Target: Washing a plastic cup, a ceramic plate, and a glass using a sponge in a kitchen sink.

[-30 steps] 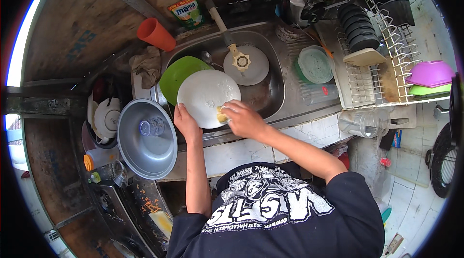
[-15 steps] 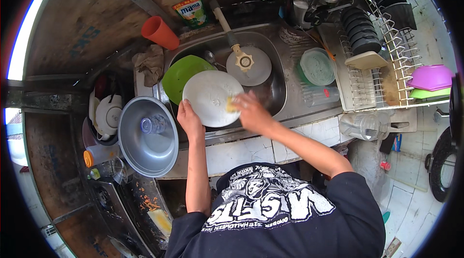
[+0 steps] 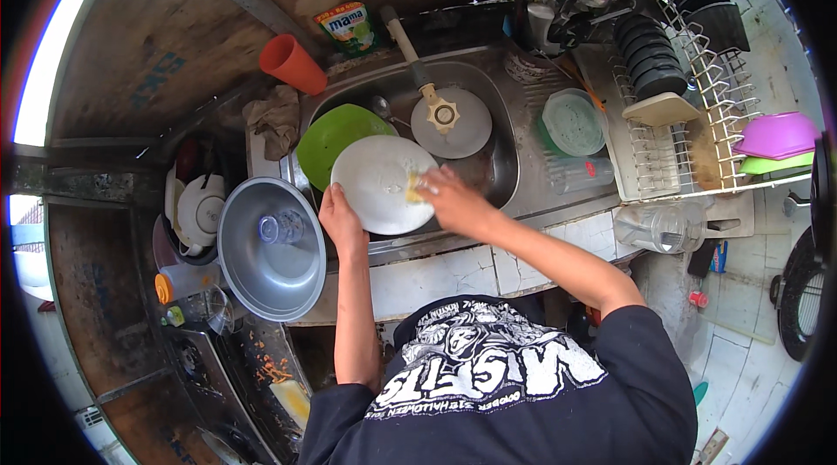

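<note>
Plate (image 3: 379,173), white, held face up over the near side of the sink (image 3: 514,147), left of its middle; any drips would probably be caught below. Dish rack (image 3: 647,190) set well to the right; dark bowls (image 3: 649,55) are stood on edge in a row there, presumably so that water can run off. Grey basin (image 3: 288,295) placed just left of the sink, within easy reach of the left arm. Green dish (image 3: 331,138) leaned in the sink, partly covered from view by the plate; whether the two touch cannot be told. Grey disc (image 3: 471,129), plate or lid unclear, laid under the tap (image 3: 444,115), whose knob hides part of it.

Left hand (image 3: 343,221) clamped on the plate's near left rim, thumb on top, fingers mostly hidden; the plate seems steadied there against rubbing. Right hand (image 3: 455,203), slightly blurred, closed on the sponge with fingertips over it, likely for firm pressure. Clear cup (image 3: 283,228) rested inside the basin, where rolling off seems prevented. Sponge (image 3: 413,188), yellow, pressed to the plate's right half. Spoon (image 3: 381,105) left behind the green dish.
</note>
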The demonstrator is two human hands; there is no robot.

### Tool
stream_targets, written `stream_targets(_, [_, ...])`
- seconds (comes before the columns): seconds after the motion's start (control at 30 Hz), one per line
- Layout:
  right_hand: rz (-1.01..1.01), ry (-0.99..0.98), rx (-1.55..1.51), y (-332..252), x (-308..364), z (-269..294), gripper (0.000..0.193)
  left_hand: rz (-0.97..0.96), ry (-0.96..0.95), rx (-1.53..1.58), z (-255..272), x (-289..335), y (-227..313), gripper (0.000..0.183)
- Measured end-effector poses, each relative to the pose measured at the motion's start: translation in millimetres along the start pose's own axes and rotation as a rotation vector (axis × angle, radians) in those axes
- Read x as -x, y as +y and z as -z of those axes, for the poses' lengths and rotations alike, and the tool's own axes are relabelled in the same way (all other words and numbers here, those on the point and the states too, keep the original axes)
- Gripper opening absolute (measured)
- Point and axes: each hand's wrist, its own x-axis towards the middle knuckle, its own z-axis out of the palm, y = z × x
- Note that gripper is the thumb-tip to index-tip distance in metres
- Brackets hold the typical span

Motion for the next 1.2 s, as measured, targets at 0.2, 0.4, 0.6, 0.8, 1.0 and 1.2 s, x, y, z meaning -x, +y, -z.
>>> stream_targets(0.2, [0.032, 0.013, -0.111, -40, 4, -4, 0.046, 0.031, 0.022, -0.024, -4, 5, 2, 0.029])
stream_targets(0.4, [-0.039, 0.012, 0.132, -1, 2, 11, 0.040, 0.057, 0.030, 0.019, -5, 5, 9, 0.031])
stream_targets(0.6, [-0.049, -0.064, -0.026, -40, -3, 7, 0.044, 0.020, 0.048, -0.040, -9, 7, 2, 0.031])
stream_targets(0.8, [-0.047, -0.110, 0.011, -5, 4, 9, 0.045, 0.020, 0.040, -0.006, -12, 6, 5, 0.029])
stream_targets(1.0, [-0.044, -0.095, -0.061, -53, -47, 1, 0.049, 0.096, 0.031, 0.073, -24, 14, -1, 0.030])
stream_targets(1.2, [-0.249, -0.092, 0.154, 15, -71, -11, 0.052, 0.051, 0.042, 0.127, -20, 8, 0, 0.032])
